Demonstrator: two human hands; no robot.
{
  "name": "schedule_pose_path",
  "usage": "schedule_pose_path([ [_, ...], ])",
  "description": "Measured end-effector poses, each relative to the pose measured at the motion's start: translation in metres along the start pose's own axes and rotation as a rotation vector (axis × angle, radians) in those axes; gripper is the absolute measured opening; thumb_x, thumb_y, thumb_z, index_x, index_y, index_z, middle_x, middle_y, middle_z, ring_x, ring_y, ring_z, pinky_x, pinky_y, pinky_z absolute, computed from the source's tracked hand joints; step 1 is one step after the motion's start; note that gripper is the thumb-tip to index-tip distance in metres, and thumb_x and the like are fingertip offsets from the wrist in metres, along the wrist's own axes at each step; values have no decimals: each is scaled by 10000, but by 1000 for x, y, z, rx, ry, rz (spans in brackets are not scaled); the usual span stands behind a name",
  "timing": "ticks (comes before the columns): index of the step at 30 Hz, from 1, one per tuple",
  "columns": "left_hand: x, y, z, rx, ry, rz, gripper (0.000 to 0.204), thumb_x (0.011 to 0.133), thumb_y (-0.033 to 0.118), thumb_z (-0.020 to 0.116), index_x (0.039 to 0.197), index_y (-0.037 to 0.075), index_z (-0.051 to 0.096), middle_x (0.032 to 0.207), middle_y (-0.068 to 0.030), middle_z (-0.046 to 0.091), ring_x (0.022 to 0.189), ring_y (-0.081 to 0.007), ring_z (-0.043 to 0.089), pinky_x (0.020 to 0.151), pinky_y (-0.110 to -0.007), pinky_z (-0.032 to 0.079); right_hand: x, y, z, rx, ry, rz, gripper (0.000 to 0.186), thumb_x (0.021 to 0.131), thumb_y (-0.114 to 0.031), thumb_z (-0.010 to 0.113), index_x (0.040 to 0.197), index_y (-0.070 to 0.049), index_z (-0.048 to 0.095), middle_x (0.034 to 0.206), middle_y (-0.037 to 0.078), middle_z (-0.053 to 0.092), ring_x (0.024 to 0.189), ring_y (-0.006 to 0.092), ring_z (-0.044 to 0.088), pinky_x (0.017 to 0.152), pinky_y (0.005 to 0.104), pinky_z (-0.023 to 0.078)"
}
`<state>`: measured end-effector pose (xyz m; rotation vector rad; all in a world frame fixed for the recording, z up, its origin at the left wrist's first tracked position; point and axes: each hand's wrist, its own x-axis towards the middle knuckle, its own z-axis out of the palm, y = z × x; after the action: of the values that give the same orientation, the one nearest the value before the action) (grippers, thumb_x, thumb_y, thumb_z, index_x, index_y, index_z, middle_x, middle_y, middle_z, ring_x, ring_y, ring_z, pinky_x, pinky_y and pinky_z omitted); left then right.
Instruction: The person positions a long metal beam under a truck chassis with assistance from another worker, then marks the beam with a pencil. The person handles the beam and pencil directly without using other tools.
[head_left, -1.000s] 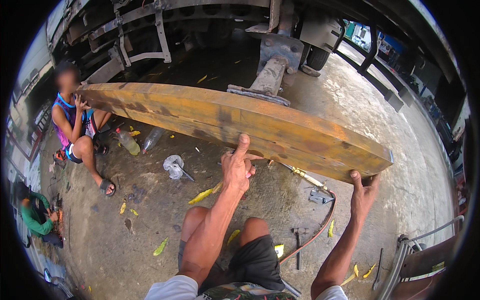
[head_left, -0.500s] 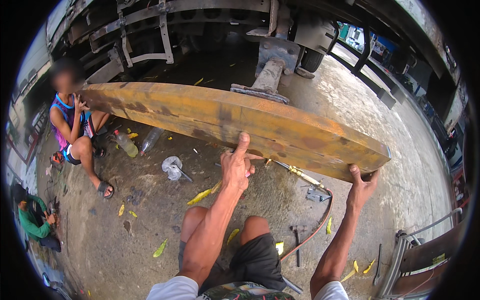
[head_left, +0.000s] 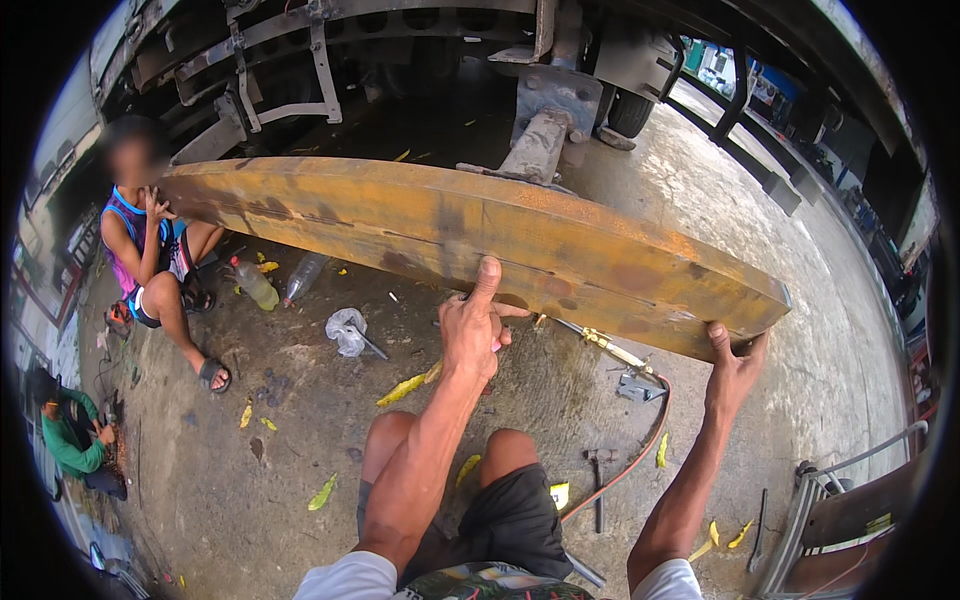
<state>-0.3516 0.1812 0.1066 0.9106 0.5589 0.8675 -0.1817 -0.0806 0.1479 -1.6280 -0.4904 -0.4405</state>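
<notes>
Across the upper half of the frame, slanting from the upper left down to the right, lies the rusty steel beam (head_left: 410, 222) you are handling. Your left hand (head_left: 472, 335) holds it near the centre of the frame, thumb pressed flat on the near face, index finger stretched along the lower edge. Your right hand (head_left: 735, 372) grips it close to its right end, thumb on the same face and fingers curled under; how tightly either hand squeezes, I cannot tell.

At upper left, a seated co-worker (head_left: 150, 245) has hands raised by the beam's left end; I cannot tell whether they touch it. At lower left, you have a 2nd person in a green top (head_left: 70, 440), crouching.

Below the beam at left are 2 plastic bottles (head_left: 256, 285) and a crumpled plastic bag (head_left: 345, 333). Right of centre, just below the beam, a brass-fitted cutting torch (head_left: 613, 347) lies on the concrete with its red hose (head_left: 655, 432) curving down past a hammer (head_left: 600, 490). Truck framework (head_left: 280, 30) fills the top.
</notes>
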Motion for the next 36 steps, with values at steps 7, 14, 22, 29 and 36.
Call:
schedule_pose_path([
  [7,6,-4,2,12,-11,-6,731,814,649,760,825,-69,627,403,26,327,431,-170,578,381,-275,420,6,8,5,4,1,-17,853,759,-435,892,1374,29,528,1246,193,631,1188,295,590,1024,405,446],
  [14,11,0,-1,-23,-2,61,667,814,571,809,854,-72,640,436,17,395,396,-139,526,364,-293,470,2,-4,9,-42,2,-9,822,763,-397,891,1364,32,530,1219,172,643,1146,276,604,1013,396,451],
  [22,9,-6,1,-43,102,63,655,779,554,849,862,-57,627,480,27,403,390,-102,440,381,-287,468,1,-2,13,29,20,-48,774,761,-328,895,1359,18,545,1210,148,646,1128,258,599,1005,389,451],
  [29,12,-4,1,-46,15,59,537,757,479,895,749,31,599,472,51,374,383,-84,388,385,-294,441,7,16,8,161,10,27,704,785,-334,887,1323,-1,578,1165,118,659,1079,209,607,965,360,463],
  [36,13,0,-7,-95,33,63,508,754,462,903,631,120,548,433,63,353,356,-77,354,383,-298,424,10,22,11,179,-29,81,654,831,-400,845,1301,-14,603,1139,92,667,1056,181,604,952,342,459],
])
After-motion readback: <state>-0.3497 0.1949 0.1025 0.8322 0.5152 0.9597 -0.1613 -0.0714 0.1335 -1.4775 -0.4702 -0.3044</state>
